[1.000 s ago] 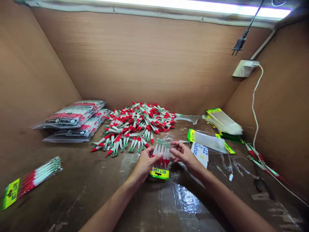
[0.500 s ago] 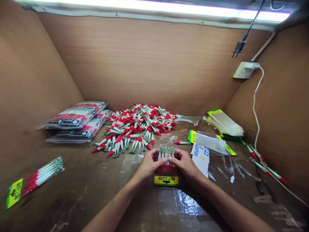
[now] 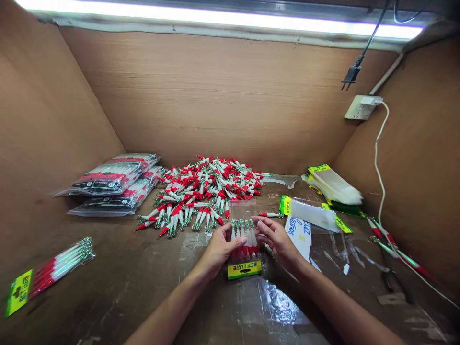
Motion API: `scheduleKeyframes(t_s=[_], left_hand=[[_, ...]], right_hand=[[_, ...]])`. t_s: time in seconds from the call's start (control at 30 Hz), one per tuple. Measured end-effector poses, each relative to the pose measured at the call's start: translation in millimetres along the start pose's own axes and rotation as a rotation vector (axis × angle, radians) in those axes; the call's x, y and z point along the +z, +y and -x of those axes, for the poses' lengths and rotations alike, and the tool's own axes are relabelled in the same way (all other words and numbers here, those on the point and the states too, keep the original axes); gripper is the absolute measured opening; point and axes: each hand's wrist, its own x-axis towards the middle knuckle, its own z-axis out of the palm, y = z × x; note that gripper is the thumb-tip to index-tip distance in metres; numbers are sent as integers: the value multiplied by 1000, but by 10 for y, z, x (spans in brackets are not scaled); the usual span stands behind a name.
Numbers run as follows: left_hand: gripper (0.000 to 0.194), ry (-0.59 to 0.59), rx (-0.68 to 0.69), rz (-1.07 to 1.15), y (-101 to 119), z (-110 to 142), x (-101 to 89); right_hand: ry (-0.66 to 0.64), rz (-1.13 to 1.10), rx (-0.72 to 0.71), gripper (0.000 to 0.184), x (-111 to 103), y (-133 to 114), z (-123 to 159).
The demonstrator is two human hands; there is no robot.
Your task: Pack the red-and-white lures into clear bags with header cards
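Observation:
A clear bag of squid lures [image 3: 245, 250], red and white with green hook crowns, lies before me, its yellow "BCT LURE" header towards me. My left hand [image 3: 221, 247] is closed on its left edge, thumb across the front. Close to its right edge is my right hand [image 3: 275, 237], fingers loosely bent and apart, with nothing visible in them. The upper end of the bag extends past the hooks. Beyond my hands is a heap of loose lures [image 3: 212, 182], and one single lure [image 3: 269, 214] rests right of it.
A filled lure pack [image 3: 53, 270] lies at left, below stacked plastic packs [image 3: 111, 179]. On the right are header bags [image 3: 312, 211], a bag stack [image 3: 336, 184], a lettered paper [image 3: 299, 235], pliers [image 3: 395, 282] and a white cable [image 3: 379, 167]. A black plug [image 3: 352, 74] hangs overhead.
My right hand has let go of the bag and moved slightly right, its fingers opening. The left hand keeps hold, and the bag is now slightly tilted.

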Motion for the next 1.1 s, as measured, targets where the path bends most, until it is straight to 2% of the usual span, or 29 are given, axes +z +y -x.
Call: scheduleKeyframes(t_s=[0.1,0.27,0.43,0.57,0.67,0.8,0.93,1.03,1.1], left_hand=[[46,-45,5,-19,35,-1,20],[40,40,-24,-87,29,-8,8],[38,67,-43,-98,41,6,-4],[49,-1,-106,-13,56,27,40],[45,-100,-134,-94,26,38,82],[36,-55,-110,-182,-45,22,101],[33,45,-76,-217,-68,-9,57],[28,85,-40,-245,-51,-14,35],[28,72,-24,-252,-40,-8,51]], right_hand=[[9,70,-11,40,-61,-11,-24],[-12,180,7,31,-35,25,10],[-33,259,-55,28,20,8,30],[81,270,-82,27,-11,10,9],[150,209,-108,28,-45,29,-11],[174,132,-88,32,-56,44,-18],[90,173,-41,40,-39,53,-11],[-42,251,-28,28,-25,93,-16],[-70,261,-32,18,-13,140,-25]])
